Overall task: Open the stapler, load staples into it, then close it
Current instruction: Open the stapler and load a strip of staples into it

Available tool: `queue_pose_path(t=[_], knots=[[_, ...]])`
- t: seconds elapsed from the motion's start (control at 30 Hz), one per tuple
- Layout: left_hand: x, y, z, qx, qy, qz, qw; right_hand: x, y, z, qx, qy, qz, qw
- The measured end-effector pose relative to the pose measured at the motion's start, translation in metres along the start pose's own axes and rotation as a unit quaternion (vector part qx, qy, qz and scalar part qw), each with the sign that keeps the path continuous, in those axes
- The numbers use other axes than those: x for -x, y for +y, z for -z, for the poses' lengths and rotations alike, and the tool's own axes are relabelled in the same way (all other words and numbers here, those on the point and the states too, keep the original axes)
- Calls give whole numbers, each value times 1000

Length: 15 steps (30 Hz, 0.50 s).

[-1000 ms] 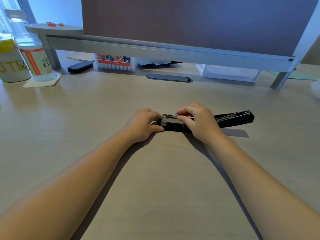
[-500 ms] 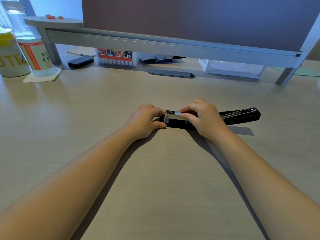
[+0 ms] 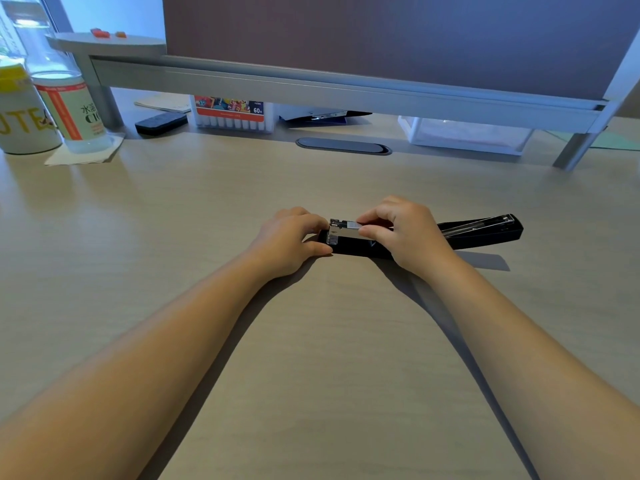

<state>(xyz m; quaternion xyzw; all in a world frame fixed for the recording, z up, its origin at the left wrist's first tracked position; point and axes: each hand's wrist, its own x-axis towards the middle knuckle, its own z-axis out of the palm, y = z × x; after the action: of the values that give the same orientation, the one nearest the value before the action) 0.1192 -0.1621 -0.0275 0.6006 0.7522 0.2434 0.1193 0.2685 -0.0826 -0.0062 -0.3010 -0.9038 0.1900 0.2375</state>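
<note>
A black stapler (image 3: 481,233) lies swung open flat on the desk, its top arm stretched out to the right. The silver staple channel (image 3: 341,233) shows between my hands. My left hand (image 3: 287,242) grips the stapler's left end, thumb against the base. My right hand (image 3: 405,233) sits over the channel, thumb and forefinger pinching a strip of staples (image 3: 351,224) on top of the channel. The middle of the stapler is hidden under my right hand.
At the back left stand a yellow-lidded can (image 3: 20,116) and a clear bottle (image 3: 69,109) on a napkin. Under the monitor shelf (image 3: 346,88) are a marker box (image 3: 230,114), a black remote (image 3: 161,123) and a clear plastic box (image 3: 464,135). A cable grommet (image 3: 343,146) sits mid-desk.
My right hand's fingers have shifted a little on the staple strip over the channel. The view has tilted slightly. The stapler and my left hand have stayed where they were.
</note>
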Motion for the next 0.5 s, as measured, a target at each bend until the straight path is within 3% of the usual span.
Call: queue_pose_path(t=[0.5], knots=[[0, 0, 1, 0, -3, 0, 1000, 12, 5, 8, 40, -2, -12, 999]])
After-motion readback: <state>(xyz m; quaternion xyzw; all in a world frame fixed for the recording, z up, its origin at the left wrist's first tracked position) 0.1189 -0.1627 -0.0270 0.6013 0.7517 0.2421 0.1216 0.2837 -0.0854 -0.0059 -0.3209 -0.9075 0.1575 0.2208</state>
